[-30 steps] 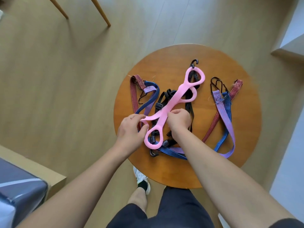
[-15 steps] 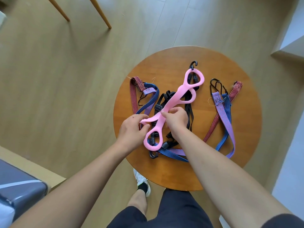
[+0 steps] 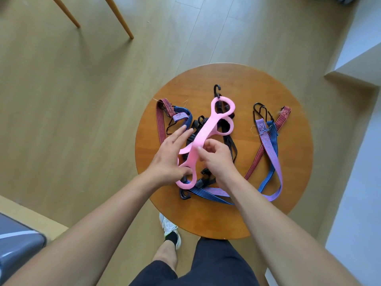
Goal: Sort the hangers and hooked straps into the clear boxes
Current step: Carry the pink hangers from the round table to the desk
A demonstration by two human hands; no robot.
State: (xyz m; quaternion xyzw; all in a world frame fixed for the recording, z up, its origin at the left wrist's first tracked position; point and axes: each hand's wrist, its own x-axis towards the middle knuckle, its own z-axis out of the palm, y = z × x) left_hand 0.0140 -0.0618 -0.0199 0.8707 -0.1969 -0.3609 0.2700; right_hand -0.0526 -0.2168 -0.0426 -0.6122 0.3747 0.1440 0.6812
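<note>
Right hand (image 3: 216, 159) pinches the hanger (image 3: 206, 133) above the straps (image 3: 270, 145); left hand (image 3: 171, 157) lies spread against it. Next, I'd guess: carry it to a box.

A round wooden table (image 3: 206, 219) stands on a pale plank floor (image 3: 82, 100). Two slanted wooden legs (image 3: 120, 20), perhaps a chair's, come in from the top left. At the lower left a grey case (image 3: 18, 248) with a light stripe lies just beside a low wooden ledge (image 3: 35, 215). A white wall (image 3: 362, 182) with a stepped sill (image 3: 358, 65) runs down the right side. Below the table's near rim are a white shoe (image 3: 168, 225), a black sock (image 3: 172, 238) and dark shorts (image 3: 216, 265).
</note>
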